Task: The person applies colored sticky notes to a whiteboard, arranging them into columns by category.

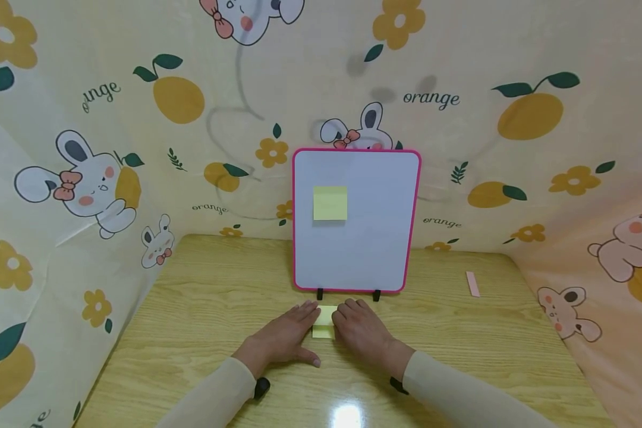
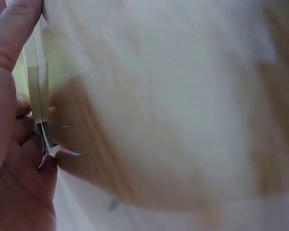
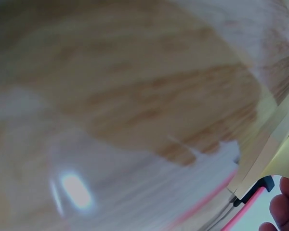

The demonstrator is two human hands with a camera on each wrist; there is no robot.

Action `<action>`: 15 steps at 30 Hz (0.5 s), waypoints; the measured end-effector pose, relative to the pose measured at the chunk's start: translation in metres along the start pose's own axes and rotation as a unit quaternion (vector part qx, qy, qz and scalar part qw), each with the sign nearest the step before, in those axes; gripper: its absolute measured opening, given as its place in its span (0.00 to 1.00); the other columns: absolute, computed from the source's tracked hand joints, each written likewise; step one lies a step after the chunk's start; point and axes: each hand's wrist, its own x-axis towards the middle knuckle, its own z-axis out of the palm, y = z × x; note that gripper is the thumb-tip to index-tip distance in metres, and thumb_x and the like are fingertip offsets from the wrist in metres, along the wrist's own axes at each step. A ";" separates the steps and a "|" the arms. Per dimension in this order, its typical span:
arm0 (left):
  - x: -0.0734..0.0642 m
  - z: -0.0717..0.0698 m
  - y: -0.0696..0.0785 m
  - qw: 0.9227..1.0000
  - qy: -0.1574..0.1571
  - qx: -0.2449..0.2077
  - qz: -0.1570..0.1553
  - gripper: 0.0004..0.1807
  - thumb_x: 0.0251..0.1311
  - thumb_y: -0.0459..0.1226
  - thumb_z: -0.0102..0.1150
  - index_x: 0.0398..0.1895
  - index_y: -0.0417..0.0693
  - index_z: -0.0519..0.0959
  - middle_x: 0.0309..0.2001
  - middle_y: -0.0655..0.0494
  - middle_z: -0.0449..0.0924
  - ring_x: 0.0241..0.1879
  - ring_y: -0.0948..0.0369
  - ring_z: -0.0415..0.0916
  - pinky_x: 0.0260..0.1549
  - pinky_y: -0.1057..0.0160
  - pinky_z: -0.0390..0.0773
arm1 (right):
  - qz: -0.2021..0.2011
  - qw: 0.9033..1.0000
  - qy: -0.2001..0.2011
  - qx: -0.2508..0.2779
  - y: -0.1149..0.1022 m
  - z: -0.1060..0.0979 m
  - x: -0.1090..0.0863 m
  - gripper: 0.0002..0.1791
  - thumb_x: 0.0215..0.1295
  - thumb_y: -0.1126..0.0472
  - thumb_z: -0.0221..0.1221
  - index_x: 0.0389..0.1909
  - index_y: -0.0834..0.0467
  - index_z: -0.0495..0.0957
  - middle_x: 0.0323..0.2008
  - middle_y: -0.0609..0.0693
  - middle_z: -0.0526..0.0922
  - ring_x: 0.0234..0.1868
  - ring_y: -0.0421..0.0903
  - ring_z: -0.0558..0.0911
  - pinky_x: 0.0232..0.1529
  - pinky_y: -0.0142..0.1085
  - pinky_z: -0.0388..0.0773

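A pad of yellow sticky notes point(image 1: 323, 330) lies on the table just in front of a small whiteboard point(image 1: 369, 238). My left hand point(image 1: 280, 334) rests on the table at the pad's left side, fingers straight with the tips at its edge and the thumb spread toward me. On the other side my right hand point(image 1: 362, 330), fingers curled, pinches a yellow sticky note point(image 3: 282, 161) at the pad's right edge. In the right wrist view this note bends up toward the fingers point(image 3: 283, 211). One yellow sticky note point(image 1: 330, 203) sticks to the whiteboard, left of its middle.
The whiteboard has a pink frame and stands upright on two black feet point(image 1: 376, 295). A small pink strip point(image 1: 472, 284) lies at the back right of the wooden table point(image 1: 487, 345). Printed cloth point(image 1: 112, 196) encloses the table at the back and sides.
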 end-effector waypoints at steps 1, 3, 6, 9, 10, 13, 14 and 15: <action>0.000 0.000 0.000 1.000 0.001 0.003 0.001 0.62 0.57 0.69 0.67 0.84 0.42 0.55 0.86 0.47 0.50 0.85 0.51 0.46 0.84 0.53 0.53 | 0.000 1.000 0.000 0.000 0.000 0.000 0.000 0.10 0.67 0.61 0.65 0.30 0.53 0.73 0.30 0.45 0.75 0.34 0.45 0.71 0.37 0.37 0.72; -0.001 0.000 0.001 1.000 0.003 0.010 0.002 0.62 0.58 0.69 0.67 0.84 0.41 0.56 0.85 0.46 0.50 0.85 0.51 0.46 0.84 0.52 0.53 | -0.002 1.000 -0.001 -0.001 0.000 0.000 0.000 0.10 0.67 0.62 0.65 0.30 0.53 0.73 0.30 0.45 0.75 0.34 0.45 0.71 0.37 0.37 0.72; -0.001 -0.001 0.002 1.000 0.006 0.018 0.002 0.62 0.58 0.69 0.66 0.84 0.40 0.56 0.85 0.46 0.51 0.85 0.50 0.46 0.84 0.51 0.53 | -0.003 1.000 0.003 -0.004 0.001 0.000 0.000 0.11 0.66 0.62 0.66 0.30 0.53 0.73 0.30 0.44 0.75 0.34 0.45 0.71 0.38 0.37 0.72; -0.002 0.000 0.002 1.000 0.007 0.024 -0.001 0.61 0.58 0.69 0.66 0.84 0.41 0.57 0.85 0.47 0.51 0.85 0.51 0.46 0.84 0.51 0.52 | -0.005 1.000 0.012 -0.006 0.001 0.000 0.000 0.11 0.65 0.62 0.67 0.29 0.53 0.72 0.30 0.45 0.75 0.34 0.45 0.72 0.37 0.37 0.71; -0.002 0.000 0.002 1.000 0.007 0.025 -0.003 0.61 0.58 0.69 0.66 0.84 0.41 0.56 0.85 0.47 0.50 0.85 0.51 0.45 0.84 0.51 0.52 | -0.006 1.000 0.014 -0.008 0.001 0.000 0.000 0.11 0.65 0.62 0.67 0.29 0.53 0.72 0.30 0.45 0.75 0.34 0.45 0.72 0.37 0.37 0.71; -0.003 0.000 0.003 1.000 0.008 0.024 -0.004 0.62 0.58 0.69 0.66 0.84 0.41 0.56 0.86 0.47 0.50 0.85 0.51 0.45 0.84 0.51 0.51 | -0.007 1.000 0.017 -0.007 0.001 0.000 0.000 0.11 0.64 0.62 0.67 0.29 0.53 0.72 0.30 0.45 0.75 0.34 0.45 0.72 0.37 0.37 0.71; -0.004 0.000 0.002 1.000 0.009 0.022 -0.004 0.62 0.58 0.69 0.66 0.84 0.41 0.56 0.86 0.47 0.50 0.85 0.51 0.45 0.84 0.51 0.51 | -0.007 1.000 0.017 -0.006 0.001 0.000 0.001 0.11 0.64 0.62 0.67 0.29 0.53 0.72 0.30 0.45 0.75 0.34 0.45 0.72 0.37 0.37 0.71; -0.005 -0.001 0.002 1.000 0.013 0.021 -0.001 0.61 0.58 0.69 0.66 0.84 0.40 0.56 0.85 0.46 0.50 0.85 0.51 0.46 0.84 0.50 0.52 | -0.006 1.000 0.016 -0.005 0.001 0.000 0.001 0.11 0.65 0.62 0.67 0.29 0.53 0.72 0.30 0.45 0.75 0.34 0.45 0.72 0.37 0.36 0.71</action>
